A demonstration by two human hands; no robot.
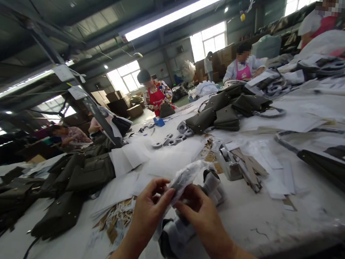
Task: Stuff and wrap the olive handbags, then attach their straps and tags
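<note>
A crumpled bundle in thin white wrapping (pixel 184 178) is raised over the near part of the table, and both hands pinch it. My left hand (pixel 155 197) has thumb and fingers closed on its left side. From the right, my right hand (pixel 197 209) grips the lower end with bent fingers. What lies inside the wrapping cannot be made out. Below the hands is a dark piece partly wrapped in white (pixel 177 238). A similar dark-and-white wrapped piece (pixel 212 184) lies just beyond my right hand.
Dark olive bags (pixel 92 172) are piled at left, with more bags (pixel 213 113) farther back. White sheets (pixel 169 161), loose tags and strings (pixel 118 216), and what looks like a tape dispenser (pixel 229 161) lie around. Several people work nearby, including one in a red apron (pixel 156 97).
</note>
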